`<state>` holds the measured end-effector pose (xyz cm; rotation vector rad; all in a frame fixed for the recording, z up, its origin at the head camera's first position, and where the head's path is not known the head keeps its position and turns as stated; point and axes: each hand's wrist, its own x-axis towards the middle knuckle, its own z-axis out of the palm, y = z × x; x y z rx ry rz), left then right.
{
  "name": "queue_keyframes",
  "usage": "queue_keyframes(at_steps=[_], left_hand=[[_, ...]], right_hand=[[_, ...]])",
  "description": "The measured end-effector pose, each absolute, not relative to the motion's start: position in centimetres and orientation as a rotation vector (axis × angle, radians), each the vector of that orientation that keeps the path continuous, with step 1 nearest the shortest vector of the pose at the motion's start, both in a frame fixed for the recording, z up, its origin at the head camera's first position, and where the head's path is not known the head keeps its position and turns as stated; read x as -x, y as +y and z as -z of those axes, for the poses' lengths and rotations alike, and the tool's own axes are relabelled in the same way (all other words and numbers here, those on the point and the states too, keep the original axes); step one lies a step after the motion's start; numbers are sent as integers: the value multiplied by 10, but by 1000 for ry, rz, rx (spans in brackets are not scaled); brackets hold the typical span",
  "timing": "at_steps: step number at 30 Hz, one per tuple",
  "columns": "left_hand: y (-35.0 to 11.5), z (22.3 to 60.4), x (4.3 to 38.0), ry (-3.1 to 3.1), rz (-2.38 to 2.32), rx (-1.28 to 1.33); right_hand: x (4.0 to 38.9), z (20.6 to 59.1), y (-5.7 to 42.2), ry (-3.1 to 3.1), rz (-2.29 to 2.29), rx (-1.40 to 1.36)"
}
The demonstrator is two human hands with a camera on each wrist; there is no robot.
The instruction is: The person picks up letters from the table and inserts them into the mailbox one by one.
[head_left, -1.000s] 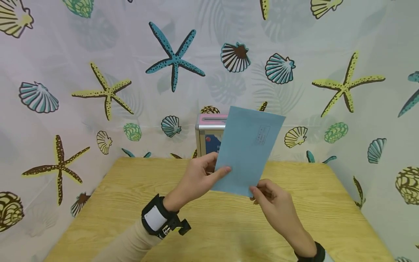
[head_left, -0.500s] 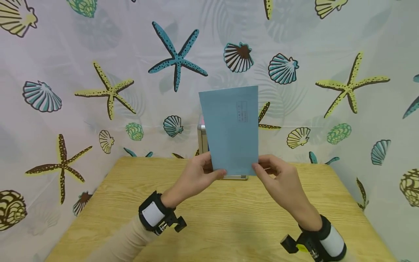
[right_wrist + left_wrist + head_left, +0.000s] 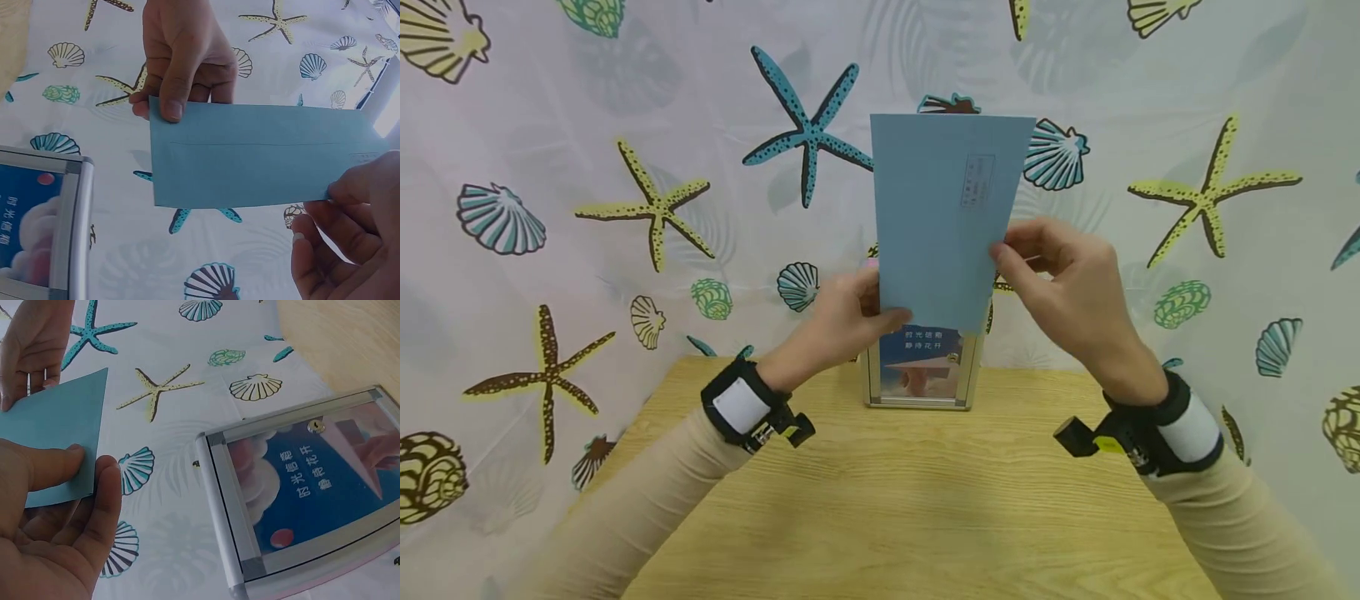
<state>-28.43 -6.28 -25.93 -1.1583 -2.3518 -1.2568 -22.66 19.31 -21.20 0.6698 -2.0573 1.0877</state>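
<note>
A light blue envelope (image 3: 940, 233) with a small printed box near its upper right is held up in the air. My left hand (image 3: 842, 321) pinches its lower left corner, thumb in front and fingers behind; the left wrist view shows this left hand (image 3: 56, 512) close up. On the right edge, about midway down, my right hand (image 3: 1067, 287) pinches it between thumb and fingers. Behind the envelope a metal-framed letter box (image 3: 917, 375) stands on the table, its upper part largely hidden. The left wrist view shows the box's blue picture panel and its lock (image 3: 316, 426).
The wooden table (image 3: 880, 500) reaches back to a white curtain (image 3: 715, 100) printed with starfish and shells. Both wrists wear black straps, the left strap (image 3: 745, 404) and the right strap (image 3: 1180, 425), with small cameras on them.
Both hands have lifted the envelope, which has gone from tilted to nearly upright. My right hand has shifted from the bottom right corner up the right edge. The box's lower front now shows.
</note>
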Motion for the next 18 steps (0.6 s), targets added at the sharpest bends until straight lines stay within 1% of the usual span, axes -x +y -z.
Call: queue_keyframes(at_steps=[11,18], left_hand=[[-56,230,333,-2360,1147,1100],[-50,225,358,-2401,1119,1010]], right_hand=[[258,157,187,-1988,-960,-671],[285,142,188,-1983,-910,-679]])
